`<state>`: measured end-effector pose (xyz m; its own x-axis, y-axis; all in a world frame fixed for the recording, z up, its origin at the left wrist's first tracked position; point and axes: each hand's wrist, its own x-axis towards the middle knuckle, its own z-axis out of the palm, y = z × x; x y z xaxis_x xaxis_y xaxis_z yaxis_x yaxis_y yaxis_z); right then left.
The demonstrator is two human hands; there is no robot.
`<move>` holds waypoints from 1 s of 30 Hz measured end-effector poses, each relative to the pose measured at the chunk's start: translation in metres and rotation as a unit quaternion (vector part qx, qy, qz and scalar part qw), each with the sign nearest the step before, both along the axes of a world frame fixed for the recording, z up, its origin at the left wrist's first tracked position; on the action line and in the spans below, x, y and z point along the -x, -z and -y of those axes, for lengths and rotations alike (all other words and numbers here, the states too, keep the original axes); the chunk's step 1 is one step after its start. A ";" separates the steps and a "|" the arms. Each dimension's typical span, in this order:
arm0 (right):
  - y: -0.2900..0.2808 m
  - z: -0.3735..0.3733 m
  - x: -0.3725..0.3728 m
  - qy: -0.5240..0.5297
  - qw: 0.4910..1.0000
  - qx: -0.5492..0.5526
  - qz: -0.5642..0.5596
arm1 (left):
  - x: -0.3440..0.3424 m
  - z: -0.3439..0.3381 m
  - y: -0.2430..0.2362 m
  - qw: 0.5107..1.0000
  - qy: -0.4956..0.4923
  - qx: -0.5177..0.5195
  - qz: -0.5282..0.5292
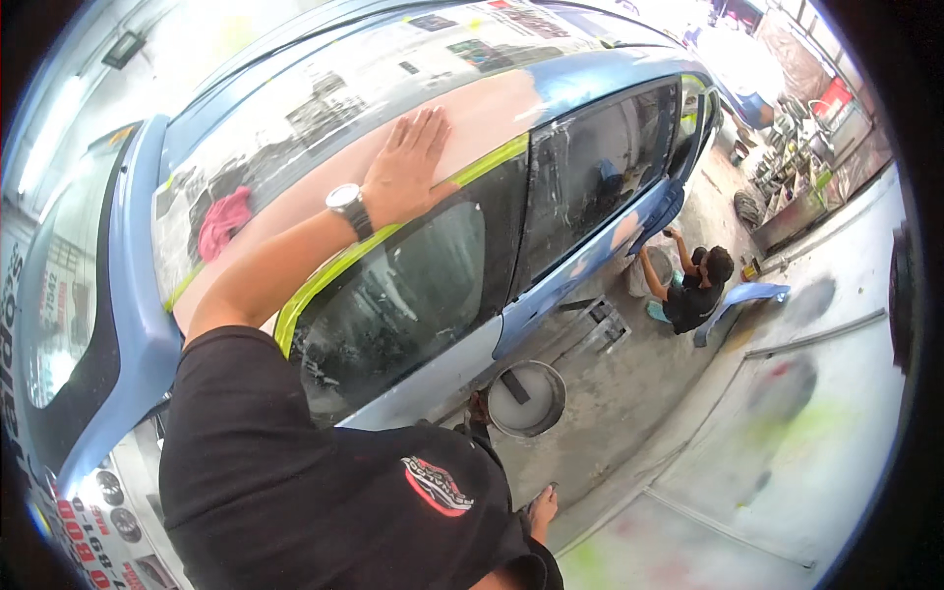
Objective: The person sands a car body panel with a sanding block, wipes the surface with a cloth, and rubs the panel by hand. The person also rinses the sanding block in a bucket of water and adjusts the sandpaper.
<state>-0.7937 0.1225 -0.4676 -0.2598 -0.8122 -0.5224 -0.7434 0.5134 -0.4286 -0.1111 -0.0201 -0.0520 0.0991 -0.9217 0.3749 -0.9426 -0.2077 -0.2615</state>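
My left hand (405, 169) lies flat, fingers stretched out, on a peach-coloured strip (497, 103) along the roof edge of a blue car. A watch (349, 208) is on that wrist. Beneath the hand, yellow-green masking tape (339, 264) borders the top of the wet, streaked side window (413, 275). Printed paper (324, 103) covers the roof beyond the strip, with a crumpled pink cloth (224, 224) lying left of my forearm. Low at my side, my right hand (544, 506) is closed; a small dark bit shows at its fingers, too small to name.
Below the car door stands a round bucket (559, 405) of greyish liquid with a dark flat piece in it. A grey step (600, 324) is beside the car. Farther along, another person (693, 295) crouches by a blue stool (747, 293). A paint-marked wall (777, 442) runs along the right.
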 end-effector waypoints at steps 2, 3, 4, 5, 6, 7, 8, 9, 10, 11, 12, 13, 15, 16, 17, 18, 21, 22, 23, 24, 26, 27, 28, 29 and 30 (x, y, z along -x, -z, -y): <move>-0.007 0.000 -0.005 -0.021 0.998 -0.047 0.038 | 0.000 -0.048 0.000 1.000 -0.015 0.005 -0.006; -0.009 -0.004 -0.007 -0.026 0.998 -0.045 0.034 | 0.002 -0.070 0.002 1.000 -0.022 0.008 -0.006; -0.005 -0.009 -0.009 -0.031 0.999 -0.030 0.014 | 0.004 -0.089 0.002 0.999 -0.028 0.020 -0.005; 0.001 -0.015 -0.008 -0.033 0.999 -0.016 -0.006 | 0.008 -0.104 0.002 0.999 -0.031 0.022 -0.008; 0.006 -0.022 -0.005 -0.034 0.999 -0.014 -0.010 | 0.012 -0.117 0.002 0.999 -0.033 0.034 -0.022; 0.006 -0.025 -0.007 -0.042 0.999 -0.010 0.001 | 0.013 -0.128 0.002 0.998 -0.039 0.046 -0.035; 0.006 -0.029 -0.006 -0.048 0.999 -0.006 0.013 | 0.011 -0.133 0.004 0.997 -0.026 0.057 -0.048; 0.004 -0.031 -0.004 -0.049 0.999 -0.003 0.009 | 0.010 -0.130 0.006 0.997 -0.027 0.060 -0.052; -0.002 -0.029 -0.009 -0.057 0.998 -0.033 0.008 | 0.007 -0.127 0.009 0.996 -0.044 0.060 -0.054; -0.007 -0.030 -0.008 -0.059 0.996 -0.063 0.003 | 0.007 -0.117 0.011 0.995 -0.055 0.059 -0.060; -0.012 -0.031 -0.010 -0.060 0.996 -0.063 -0.001 | 0.004 -0.103 0.008 0.995 -0.056 0.059 -0.063; -0.017 -0.031 -0.010 -0.066 0.997 -0.050 -0.003 | 0.001 -0.085 0.002 0.995 -0.076 0.046 -0.054; -0.025 -0.035 -0.006 -0.073 0.997 -0.038 -0.007 | -0.007 -0.046 -0.003 0.994 -0.098 0.030 -0.046; -0.025 -0.037 -0.004 -0.067 0.998 -0.012 -0.008 | -0.011 -0.024 -0.006 0.991 -0.122 0.032 -0.048; -0.020 -0.040 0.001 -0.056 0.998 0.016 -0.009 | -0.010 -0.003 -0.008 0.988 -0.141 0.035 -0.050; -0.008 -0.044 0.008 -0.047 0.999 0.021 -0.004 | -0.009 0.020 -0.010 0.989 -0.131 0.040 -0.046; 0.018 -0.063 0.045 -0.043 0.998 0.054 0.006 | -0.006 0.056 0.001 0.986 -0.149 0.042 -0.057; 0.015 -0.066 0.048 -0.058 0.998 0.024 0.011 | -0.005 0.050 0.002 0.987 -0.147 0.048 -0.038; 0.013 -0.069 0.050 -0.075 0.997 -0.006 0.015 | -0.005 0.043 0.004 0.988 -0.146 0.053 -0.019; 0.013 -0.072 0.050 -0.078 0.997 -0.005 0.012 | -0.003 0.036 0.007 0.987 -0.149 0.054 -0.022; 0.008 -0.074 0.040 -0.036 0.998 -0.049 -0.003 | 0.009 0.010 0.010 0.985 -0.163 0.017 0.047; 0.007 -0.069 0.040 -0.043 0.998 -0.050 -0.006 | 0.014 -0.003 0.015 0.984 -0.170 0.015 0.045; 0.012 -0.063 0.040 -0.062 0.997 -0.047 -0.023 | 0.020 -0.013 0.019 0.988 -0.148 0.015 0.048; 0.023 -0.057 0.040 -0.075 0.995 -0.042 -0.040 | 0.027 -0.019 0.021 0.991 -0.120 0.016 0.050; 0.033 -0.050 0.041 -0.088 0.994 -0.039 -0.057 | 0.034 -0.026 0.023 0.993 -0.105 0.019 0.053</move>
<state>-0.8347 0.1726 -0.5007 -0.1786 -0.8089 -0.5602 -0.8664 0.3991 -0.3000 -0.1452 0.0059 -0.0753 0.2454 -0.8703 0.4269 -0.8455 -0.4076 -0.3450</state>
